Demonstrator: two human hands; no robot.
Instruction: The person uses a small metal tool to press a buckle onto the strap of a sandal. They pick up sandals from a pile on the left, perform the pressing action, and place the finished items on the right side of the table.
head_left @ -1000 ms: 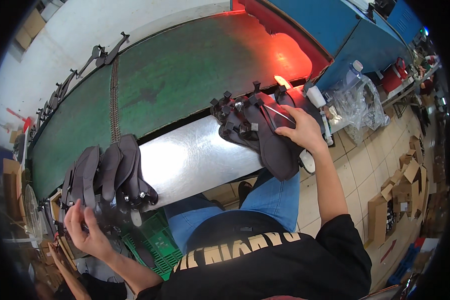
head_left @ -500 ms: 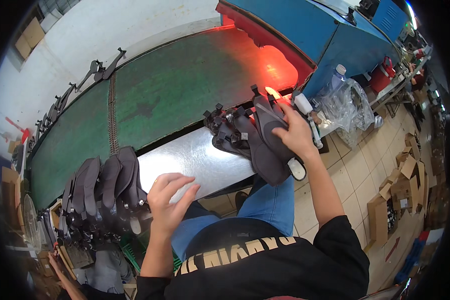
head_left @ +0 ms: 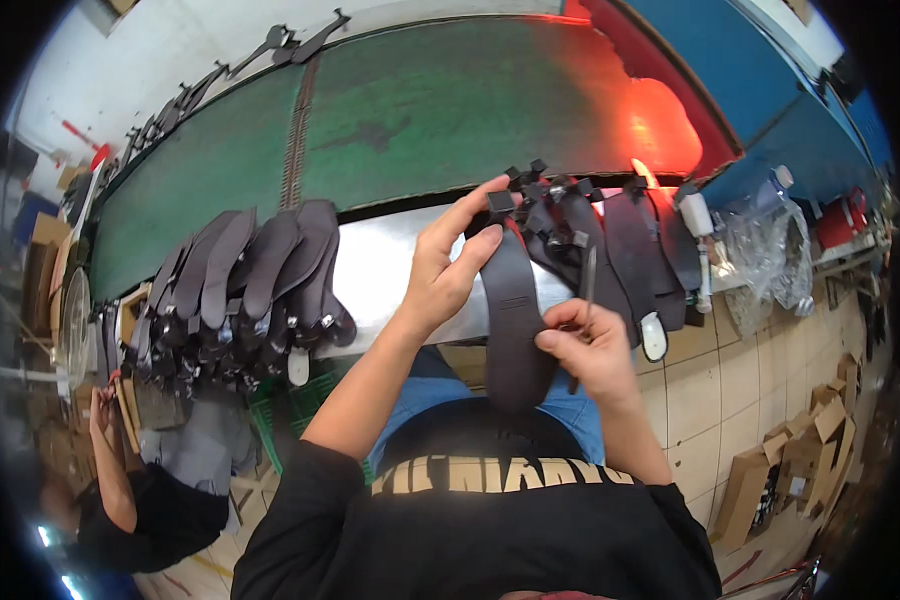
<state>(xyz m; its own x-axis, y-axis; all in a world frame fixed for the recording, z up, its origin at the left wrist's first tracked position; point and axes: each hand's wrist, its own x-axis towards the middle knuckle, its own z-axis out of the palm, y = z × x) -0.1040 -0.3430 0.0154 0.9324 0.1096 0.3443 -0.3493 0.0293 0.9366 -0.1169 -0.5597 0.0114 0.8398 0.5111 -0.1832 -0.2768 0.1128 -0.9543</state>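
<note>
Dark brown sandal sole [head_left: 515, 320] held up over the lap, just in front of the metal table [head_left: 385, 270] edge, toe end up, heel end hanging toward the blue jeans. Left hand [head_left: 448, 270] closed on its upper part, thumb and fingers pinching near the strap fitting; right hand [head_left: 590, 350] pinches its right edge lower down and also has a thin dark rod-like tool [head_left: 585, 300] between the fingers — what kind of tool, too small to tell. Step in hand looks like checking or working the strap end of this one sole; the next move likely calls for bringing the tool tip to the fitting while the left hand steadies the piece. Right behind it, a pile of similar soles with straps [head_left: 610, 235] lies on the table, touching or nearly touching the held one — could snag the straps. Further left, a row of dark soles [head_left: 255, 275] stands leaning on edge. Beyond, a green conveyor belt [head_left: 420, 110] with a red glow at its right end. A clear plastic bag [head_left: 765, 245] to the far right; another person [head_left: 140, 490] in black at lower left.
</note>
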